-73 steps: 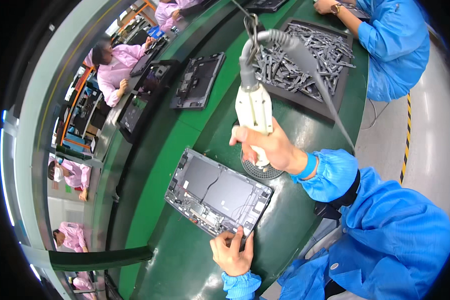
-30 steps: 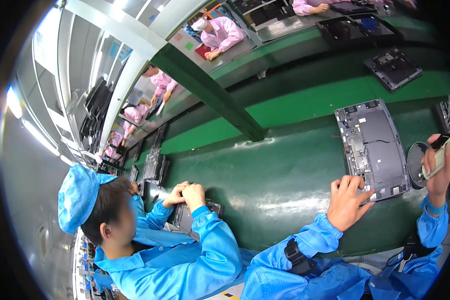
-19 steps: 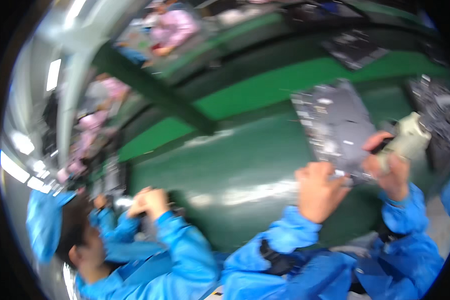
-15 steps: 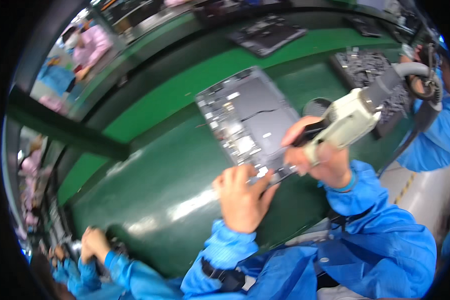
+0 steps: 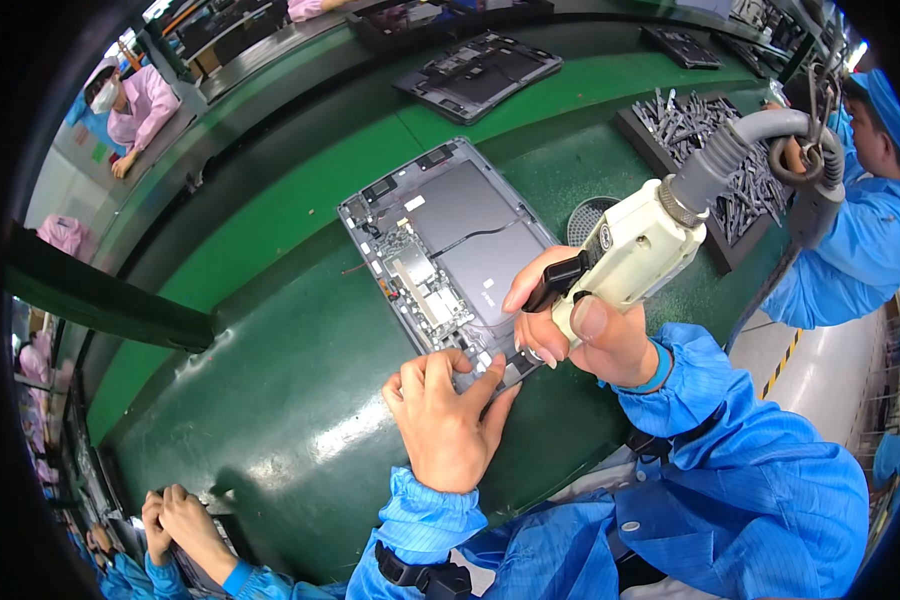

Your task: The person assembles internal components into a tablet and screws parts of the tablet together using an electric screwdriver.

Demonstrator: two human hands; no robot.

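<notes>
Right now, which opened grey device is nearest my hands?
The near device on the dark green bench: your left hand touches its near edge. The devices on the bright green strip lie farther off, touched by neither hand.

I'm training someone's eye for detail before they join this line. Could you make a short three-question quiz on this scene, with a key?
1. Multiple choice: which of the wearer's hands holds the tool?
A) left
B) right
C) neither

2. True or false: the left hand touches the open device.

3. Fill in the colour: the tray of loose parts stands on a ____ bench.

Key:
1. B, the right hand.
2. True.
3. Green.
</notes>
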